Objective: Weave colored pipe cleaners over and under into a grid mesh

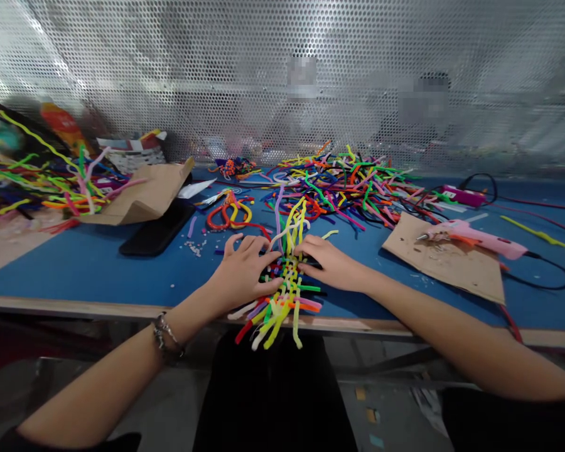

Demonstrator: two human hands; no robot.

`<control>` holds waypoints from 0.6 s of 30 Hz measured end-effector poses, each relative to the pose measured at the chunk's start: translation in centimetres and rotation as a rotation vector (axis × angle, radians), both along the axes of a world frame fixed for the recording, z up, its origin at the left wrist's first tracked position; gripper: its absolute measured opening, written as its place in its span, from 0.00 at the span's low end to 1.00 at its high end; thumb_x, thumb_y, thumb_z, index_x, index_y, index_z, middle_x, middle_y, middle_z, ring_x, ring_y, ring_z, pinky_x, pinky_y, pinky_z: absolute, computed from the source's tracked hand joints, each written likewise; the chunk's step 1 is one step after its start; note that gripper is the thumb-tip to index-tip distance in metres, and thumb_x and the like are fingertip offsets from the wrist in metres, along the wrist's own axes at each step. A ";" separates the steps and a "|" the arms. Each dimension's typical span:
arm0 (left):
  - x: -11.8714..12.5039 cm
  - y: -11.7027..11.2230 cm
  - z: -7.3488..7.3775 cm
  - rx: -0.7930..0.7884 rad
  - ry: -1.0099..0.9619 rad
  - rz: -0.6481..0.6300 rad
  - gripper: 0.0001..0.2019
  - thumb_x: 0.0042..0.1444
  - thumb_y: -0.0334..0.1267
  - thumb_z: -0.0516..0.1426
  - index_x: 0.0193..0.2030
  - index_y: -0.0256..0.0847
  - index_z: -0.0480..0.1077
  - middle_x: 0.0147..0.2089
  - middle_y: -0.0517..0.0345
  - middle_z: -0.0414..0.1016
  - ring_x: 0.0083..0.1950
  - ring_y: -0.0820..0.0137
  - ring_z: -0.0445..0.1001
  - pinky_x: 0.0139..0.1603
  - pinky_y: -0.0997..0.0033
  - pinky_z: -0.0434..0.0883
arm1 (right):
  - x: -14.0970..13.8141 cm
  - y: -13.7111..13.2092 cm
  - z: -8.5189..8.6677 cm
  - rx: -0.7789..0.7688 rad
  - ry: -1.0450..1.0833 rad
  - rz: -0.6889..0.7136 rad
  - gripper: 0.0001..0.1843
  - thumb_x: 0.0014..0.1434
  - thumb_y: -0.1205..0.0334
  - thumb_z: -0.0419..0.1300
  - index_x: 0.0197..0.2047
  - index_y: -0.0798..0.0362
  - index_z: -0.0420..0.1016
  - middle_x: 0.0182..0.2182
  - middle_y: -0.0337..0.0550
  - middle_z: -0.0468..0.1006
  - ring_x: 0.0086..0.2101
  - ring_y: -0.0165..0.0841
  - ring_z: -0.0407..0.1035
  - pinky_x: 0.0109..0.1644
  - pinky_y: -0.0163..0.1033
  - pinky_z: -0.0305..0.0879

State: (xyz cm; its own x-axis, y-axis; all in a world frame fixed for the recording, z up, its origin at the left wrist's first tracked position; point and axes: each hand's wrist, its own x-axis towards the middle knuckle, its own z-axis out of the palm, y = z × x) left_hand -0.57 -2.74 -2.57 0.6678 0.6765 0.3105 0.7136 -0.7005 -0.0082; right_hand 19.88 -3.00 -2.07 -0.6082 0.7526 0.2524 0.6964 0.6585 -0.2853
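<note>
A woven mat of coloured pipe cleaners (288,285) lies at the front edge of the blue table (89,263), its loose ends hanging over the edge. My left hand (243,271) rests flat on the mat's left side, fingers spread. On the mat's right side my right hand (328,262) presses down, its fingertips pinching at the strands near the middle. Yellow and white strands stick up beyond the weave, between both hands.
A big heap of loose pipe cleaners (353,182) lies behind the mat. A pink glue gun (480,238) rests on a piece of cardboard (452,263) at the right. A black phone (157,232), a folded cardboard piece (144,191) and more pipe cleaners (42,182) sit left. A perforated metal screen (216,69) closes the back.
</note>
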 end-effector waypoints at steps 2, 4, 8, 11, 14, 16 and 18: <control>0.0 0.1 0.0 -0.028 -0.007 -0.005 0.18 0.52 0.48 0.52 0.48 0.44 0.67 0.47 0.52 0.66 0.51 0.62 0.62 0.56 0.49 0.47 | 0.1 0.0 0.0 -0.007 0.014 0.017 0.06 0.54 0.70 0.53 0.38 0.59 0.65 0.32 0.46 0.64 0.34 0.33 0.60 0.39 0.38 0.59; -0.1 0.2 0.0 -0.051 -0.013 -0.007 0.18 0.52 0.48 0.53 0.48 0.45 0.68 0.47 0.52 0.65 0.50 0.62 0.62 0.56 0.49 0.47 | 0.2 0.1 0.0 -0.015 0.028 0.037 0.06 0.54 0.70 0.53 0.37 0.58 0.65 0.32 0.45 0.64 0.34 0.33 0.60 0.39 0.38 0.59; 0.0 0.2 -0.2 -0.067 -0.025 -0.010 0.19 0.52 0.47 0.53 0.48 0.43 0.66 0.47 0.52 0.64 0.51 0.62 0.62 0.56 0.49 0.47 | 0.4 0.3 0.0 -0.029 0.052 0.067 0.05 0.54 0.71 0.53 0.36 0.58 0.65 0.32 0.44 0.64 0.33 0.32 0.60 0.38 0.37 0.59; 0.0 0.1 -0.5 -0.032 -0.046 -0.012 0.20 0.52 0.47 0.53 0.49 0.41 0.65 0.50 0.50 0.64 0.52 0.61 0.61 0.57 0.50 0.47 | 0.5 0.3 -0.1 -0.028 0.052 0.088 0.06 0.55 0.70 0.53 0.38 0.57 0.65 0.32 0.45 0.65 0.34 0.32 0.61 0.39 0.38 0.60; 0.0 0.0 -0.6 0.004 -0.054 -0.006 0.20 0.52 0.47 0.52 0.49 0.40 0.64 0.50 0.50 0.64 0.53 0.61 0.61 0.57 0.52 0.47 | 0.5 0.3 -0.2 -0.016 0.044 0.090 0.06 0.55 0.69 0.53 0.38 0.56 0.65 0.33 0.45 0.65 0.35 0.33 0.61 0.39 0.39 0.60; -0.1 0.0 -0.4 0.039 -0.037 0.003 0.20 0.51 0.48 0.52 0.49 0.39 0.64 0.50 0.49 0.64 0.52 0.60 0.61 0.56 0.52 0.49 | 0.4 0.3 -0.2 -0.001 0.046 0.070 0.06 0.54 0.70 0.53 0.38 0.56 0.65 0.33 0.45 0.66 0.35 0.34 0.61 0.40 0.39 0.60; 0.0 -0.1 0.1 0.091 0.004 -0.006 0.22 0.50 0.49 0.52 0.48 0.37 0.65 0.51 0.46 0.63 0.52 0.58 0.60 0.54 0.52 0.52 | 0.4 0.2 -0.2 0.005 0.056 0.054 0.06 0.54 0.70 0.52 0.37 0.56 0.65 0.32 0.45 0.66 0.35 0.34 0.62 0.39 0.39 0.60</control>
State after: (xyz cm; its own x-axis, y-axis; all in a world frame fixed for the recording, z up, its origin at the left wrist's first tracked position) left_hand -0.61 -2.80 -2.49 0.6732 0.6412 0.3683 0.7089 -0.7013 -0.0749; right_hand 20.33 -2.81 -2.26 -0.6325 0.7177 0.2912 0.6428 0.6961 -0.3197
